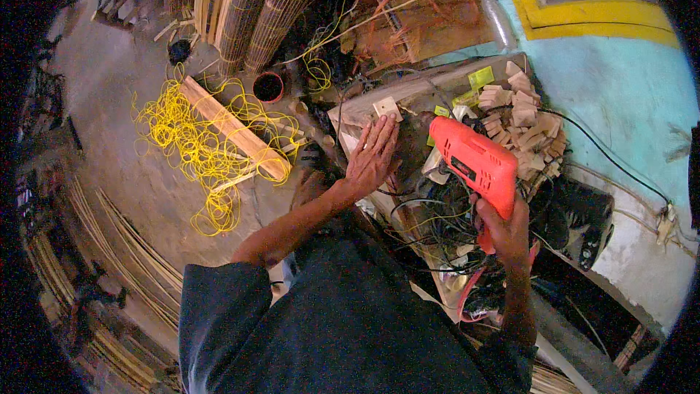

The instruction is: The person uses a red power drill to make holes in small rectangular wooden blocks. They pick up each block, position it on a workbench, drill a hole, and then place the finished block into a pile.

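My right hand [504, 225] is wrapped round the grip of a red-orange power drill [485, 160]. The drill's nose points up and left over a wooden workbench [430, 76]. My left hand [375, 152] lies with its fingers stretched out. Its fingertips touch a small pale wooden block [386, 106] near the bench's left corner, and a dark spot shows in that block. Just beyond the drill's nose, a thin bit seems to point towards the block, though it is hard to make out.
Small cut wood pieces [526, 113] are heaped right of the drill. Tangled dark cables [430, 208] lie on the bench near me. On the floor at left, a plank [233, 128] rests on yellow cord [168, 128]. Rolled slatted blinds [273, 18] stand behind a small round pot [268, 87].
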Available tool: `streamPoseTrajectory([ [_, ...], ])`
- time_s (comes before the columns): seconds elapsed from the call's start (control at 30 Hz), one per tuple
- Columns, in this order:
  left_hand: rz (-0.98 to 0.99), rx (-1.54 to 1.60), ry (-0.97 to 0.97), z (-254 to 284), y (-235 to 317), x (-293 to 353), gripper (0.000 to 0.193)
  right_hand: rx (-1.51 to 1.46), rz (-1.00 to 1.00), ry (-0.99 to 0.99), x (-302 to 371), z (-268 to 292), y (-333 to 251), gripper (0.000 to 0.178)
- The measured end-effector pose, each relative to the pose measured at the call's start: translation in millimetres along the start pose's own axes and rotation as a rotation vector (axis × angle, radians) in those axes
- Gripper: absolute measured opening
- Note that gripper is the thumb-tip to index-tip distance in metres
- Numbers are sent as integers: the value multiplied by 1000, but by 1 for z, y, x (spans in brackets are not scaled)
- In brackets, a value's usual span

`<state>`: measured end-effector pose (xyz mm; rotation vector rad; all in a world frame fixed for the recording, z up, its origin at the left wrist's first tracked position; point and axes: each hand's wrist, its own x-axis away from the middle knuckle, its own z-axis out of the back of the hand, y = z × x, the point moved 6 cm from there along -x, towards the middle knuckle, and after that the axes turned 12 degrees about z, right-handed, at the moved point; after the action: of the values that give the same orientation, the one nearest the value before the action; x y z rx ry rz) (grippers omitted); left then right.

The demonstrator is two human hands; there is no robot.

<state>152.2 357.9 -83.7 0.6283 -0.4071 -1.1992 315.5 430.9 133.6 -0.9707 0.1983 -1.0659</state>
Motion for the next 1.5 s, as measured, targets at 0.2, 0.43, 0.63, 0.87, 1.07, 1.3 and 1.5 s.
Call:
streamPoseTrajectory([
  [0.2, 20, -42, -37, 7, -1, -3, 76, 114, -115, -100, -20, -4, -4, 20],
  [0.43, 42, -118, -50, 8, 1, -5, 76, 142, -128, -49, -35, -9, -29, 19],
  [0.63, 48, -71, -76, 12, 0, -6, 77, 150, -172, -94, -39, -11, -29, 20],
  [0.87, 39, -121, -57, 8, 0, -5, 78, 112, -134, -78, -38, -12, -30, 22],
  [1.07, 65, -122, -116, 3, -1, -5, 76, 132, -163, -90, -40, -11, -34, 22],
  [1.3, 68, -214, -70, 1, -1, -6, 81, 277, -226, -173, -58, -5, -39, 21],
  [1.5, 58, -209, -109, 3, -2, -5, 70, 713, 40, -197, -70, -2, -55, 28],
])
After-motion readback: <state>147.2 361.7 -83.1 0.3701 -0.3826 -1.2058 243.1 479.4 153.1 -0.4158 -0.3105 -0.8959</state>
